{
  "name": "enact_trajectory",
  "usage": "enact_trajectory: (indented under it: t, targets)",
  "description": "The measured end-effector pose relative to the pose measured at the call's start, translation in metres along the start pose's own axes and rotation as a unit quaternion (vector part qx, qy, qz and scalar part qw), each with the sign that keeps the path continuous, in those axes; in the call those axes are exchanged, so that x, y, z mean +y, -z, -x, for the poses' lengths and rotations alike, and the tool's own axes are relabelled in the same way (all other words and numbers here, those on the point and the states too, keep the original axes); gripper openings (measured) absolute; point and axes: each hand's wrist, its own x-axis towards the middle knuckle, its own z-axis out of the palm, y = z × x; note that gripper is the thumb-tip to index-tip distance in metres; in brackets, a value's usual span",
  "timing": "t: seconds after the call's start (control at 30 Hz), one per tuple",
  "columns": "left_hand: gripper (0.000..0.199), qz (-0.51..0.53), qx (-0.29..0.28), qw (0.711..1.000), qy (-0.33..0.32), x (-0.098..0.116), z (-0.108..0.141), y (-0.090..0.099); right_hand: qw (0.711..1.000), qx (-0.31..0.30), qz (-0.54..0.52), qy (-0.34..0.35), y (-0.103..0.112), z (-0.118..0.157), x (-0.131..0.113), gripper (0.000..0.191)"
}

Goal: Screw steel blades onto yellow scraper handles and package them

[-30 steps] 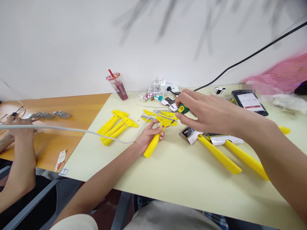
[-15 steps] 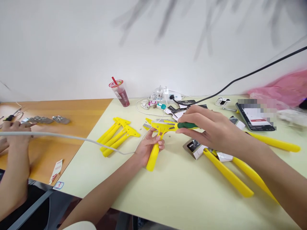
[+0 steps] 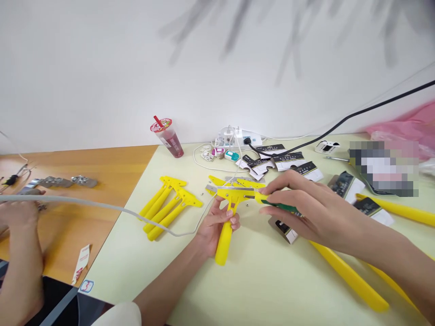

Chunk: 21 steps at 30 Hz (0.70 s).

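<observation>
**Yellow tools, pale table, pink at right**

Scraper bright yellow. Screwdriver handle green and yellow, shade maybe off under the fingers. Table pale cream-green; side desk orange woodgrain. Cards black and white. Bag pink.

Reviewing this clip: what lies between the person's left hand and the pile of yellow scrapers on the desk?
In the head view, a thin white cable crosses the pale desk between the left hand and the pile of yellow scrapers.
</observation>
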Motion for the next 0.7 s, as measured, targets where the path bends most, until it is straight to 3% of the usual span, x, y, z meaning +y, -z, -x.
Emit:
enact_trajectory:
  t: [0.17,0.33,0.43,0.6,0.7]
  targets:
    - [0.062,0.021,0.014,0.999,-0.023,0.002,0.0,0.0,0.999,-0.009,0.001,0.054,0.002,-0.008,-0.006,0.046]
    - [0.062,0.002,-0.005,0.999,-0.033,0.0,0.0,-0.003,0.984,0.048,0.129,0.115,-0.004,-0.007,-0.008,0.014]
    - [0.065,0.003,-0.001,0.999,-0.035,-0.001,-0.001,-0.003,0.979,0.059,0.17,0.098,-0.008,-0.008,-0.015,0.009]
    - [0.071,0.025,0.012,0.998,-0.048,0.002,-0.002,-0.002,0.997,-0.009,0.068,0.027,-0.008,-0.02,-0.026,0.028]
    - [0.07,0.017,0.002,0.999,-0.048,0.002,-0.001,-0.002,0.996,-0.015,0.085,0.018,-0.009,-0.033,-0.028,0.016]
